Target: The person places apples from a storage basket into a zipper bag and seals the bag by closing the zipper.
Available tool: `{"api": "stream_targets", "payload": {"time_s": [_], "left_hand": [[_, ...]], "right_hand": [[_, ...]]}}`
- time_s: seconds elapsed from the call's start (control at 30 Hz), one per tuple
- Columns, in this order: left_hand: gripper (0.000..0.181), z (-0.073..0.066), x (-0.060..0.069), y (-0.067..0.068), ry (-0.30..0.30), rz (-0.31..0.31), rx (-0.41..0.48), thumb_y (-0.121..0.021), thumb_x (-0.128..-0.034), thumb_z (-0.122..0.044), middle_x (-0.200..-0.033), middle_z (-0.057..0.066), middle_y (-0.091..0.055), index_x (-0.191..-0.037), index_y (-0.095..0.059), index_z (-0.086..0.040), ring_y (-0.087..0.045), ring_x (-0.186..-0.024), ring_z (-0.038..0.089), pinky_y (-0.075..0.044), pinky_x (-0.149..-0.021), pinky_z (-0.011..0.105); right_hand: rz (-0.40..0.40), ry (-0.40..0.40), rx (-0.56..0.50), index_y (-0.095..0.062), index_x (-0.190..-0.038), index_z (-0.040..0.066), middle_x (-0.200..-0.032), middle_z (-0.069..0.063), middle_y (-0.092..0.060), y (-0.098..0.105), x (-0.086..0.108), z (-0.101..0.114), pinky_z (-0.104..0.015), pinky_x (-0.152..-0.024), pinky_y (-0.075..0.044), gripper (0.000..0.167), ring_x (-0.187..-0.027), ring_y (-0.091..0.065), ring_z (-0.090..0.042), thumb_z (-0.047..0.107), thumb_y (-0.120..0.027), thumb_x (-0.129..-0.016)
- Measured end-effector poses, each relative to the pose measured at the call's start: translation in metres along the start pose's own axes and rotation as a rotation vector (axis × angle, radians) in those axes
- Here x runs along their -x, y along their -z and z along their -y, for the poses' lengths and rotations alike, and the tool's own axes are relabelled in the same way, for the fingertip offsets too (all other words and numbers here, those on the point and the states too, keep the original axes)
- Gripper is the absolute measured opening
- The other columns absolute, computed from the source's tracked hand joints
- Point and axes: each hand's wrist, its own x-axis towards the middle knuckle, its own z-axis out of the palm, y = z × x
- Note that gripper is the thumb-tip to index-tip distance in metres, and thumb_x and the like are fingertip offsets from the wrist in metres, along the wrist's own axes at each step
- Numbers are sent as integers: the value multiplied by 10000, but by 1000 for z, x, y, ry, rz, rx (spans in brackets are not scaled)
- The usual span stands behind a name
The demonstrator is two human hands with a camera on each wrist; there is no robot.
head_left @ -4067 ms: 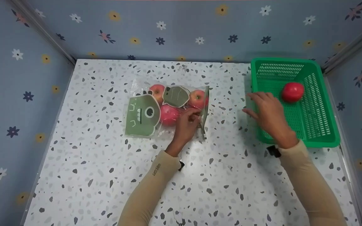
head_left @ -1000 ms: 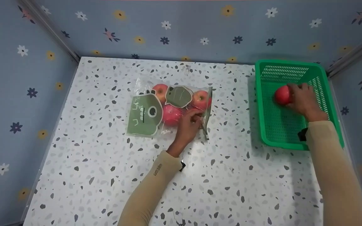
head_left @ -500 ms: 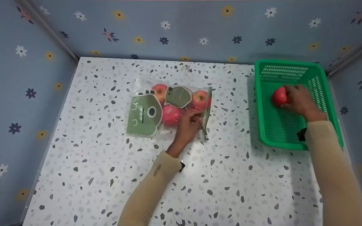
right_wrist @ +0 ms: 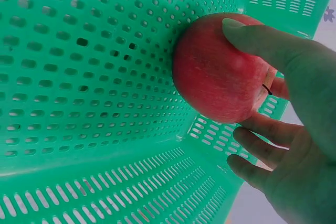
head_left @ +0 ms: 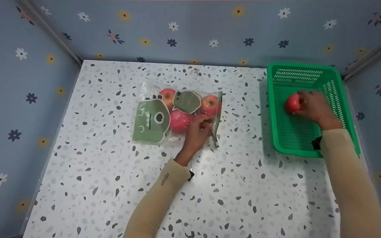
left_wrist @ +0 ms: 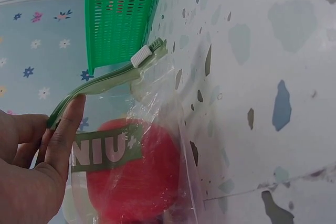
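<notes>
At seven o'clock I see the left sleeve [head_left: 157,195], its lettering seemingly "Lets Slim". The left grip [head_left: 197,132], cut off in the left wrist view, pinches the zip edge of one clear bag [head_left: 149,125] just nine o'clock of centre on the table [head_left: 236,198]. I read "NIU" on it and count three bagged apples [head_left: 179,121], partly hidden by prints. At three o'clock, in one green basket [head_left: 296,153], the right grip [head_left: 319,109] grasps one loose apple [head_left: 292,104]; whether it's lifted I can't tell.

Bag [head_left: 187,102]: thin clear plastic, glossy, creased
Basket [head_left: 289,135]: smooth perforated plastic
Apple [right_wrist: 218,72]: smooth skin
Tabletop [head_left: 236,188]: smooth, glossy
Sleeve [head_left: 352,172]: matt cloth
</notes>
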Motion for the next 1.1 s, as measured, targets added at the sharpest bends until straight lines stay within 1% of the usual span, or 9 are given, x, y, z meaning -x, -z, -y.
{"api": "stream_targets", "payload": {"time_s": [0.17,0.33,0.5,0.63,0.8,0.97,1.03,1.1], "left_hand": [[212,-1,0,0,-1,-5,4,-631,-981,99,-1102,226,-682,-1180,-701,122,-662,-848,214,-565,-665,205],[211,-1,0,0,6,-6,2,-634,-979,100,-1099,222,-684,-1178,-701,124,-661,-851,201,-564,-672,205],[216,-1,0,0,-1,-13,-17,-643,-972,98,-1085,208,-698,-1176,-715,101,-668,-843,205,-571,-682,219],[219,-1,0,0,-2,-13,-28,-642,-977,94,-1073,202,-701,-1182,-717,92,-658,-832,168,-586,-684,232],[216,0,0,1,-9,-10,-49,-644,-987,71,-1066,193,-704,-1189,-719,82,-658,-831,146,-582,-692,232],[208,-1,-1,1,-10,-8,-61,-648,-994,54,-1096,190,-702,-1187,-723,74,-680,-874,202,-558,-731,221],[206,-1,-1,1,-16,-7,-59,-648,-989,62,-1090,195,-699,-1181,-723,80,-682,-870,219,-556,-721,216],[204,-1,-1,0,-23,-11,-60,-649,-982,72,-1080,198,-699,-1172,-723,86,-679,-855,211,-555,-709,210]], "right_hand": [[-6,-3,32,-500,-1445,-94,-1328,-413,-497,3,5,5,-744,-978,-405,714,-1198,-449,-596,119,-856,-863],[-43,13,67,-512,-1432,-77,-1293,-395,-506,8,11,15,-735,-983,-402,705,-1186,-452,-588,122,-869,-858],[-70,27,93,-514,-1439,-50,-1314,-382,-494,15,15,27,-737,-991,-399,709,-1211,-437,-574,124,-875,-853],[-86,38,116,-501,-1457,-37,-1336,-386,-486,22,17,37,-740,-995,-392,739,-1222,-430,-573,125,-883,-846],[-133,85,147,-518,-1427,-14,-1326,-382,-504,28,20,49,-746,-986,-393,738,-1208,-447,-576,110,-909,-813],[-206,145,185,-539,-1397,5,-1301,-365,-535,31,24,60,-754,-930,-426,738,-1173,-482,-574,83,-928,-775],[-224,161,187,-542,-1390,11,-1295,-361,-541,33,25,64,-749,-916,-439,738,-1165,-491,-569,68,-930,-764],[-237,173,185,-547,-1384,17,-1294,-357,-545,34,27,68,-740,-912,-452,737,-1165,-496,-562,57,-933,-757]]}}
